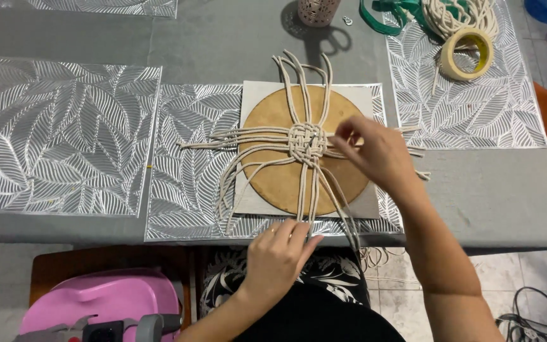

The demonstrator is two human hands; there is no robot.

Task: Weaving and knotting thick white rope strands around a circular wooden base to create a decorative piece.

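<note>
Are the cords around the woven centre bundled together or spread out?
Spread out: the cords fan from the woven centre in all directions across the round board, loose ends lying flat.
</note>
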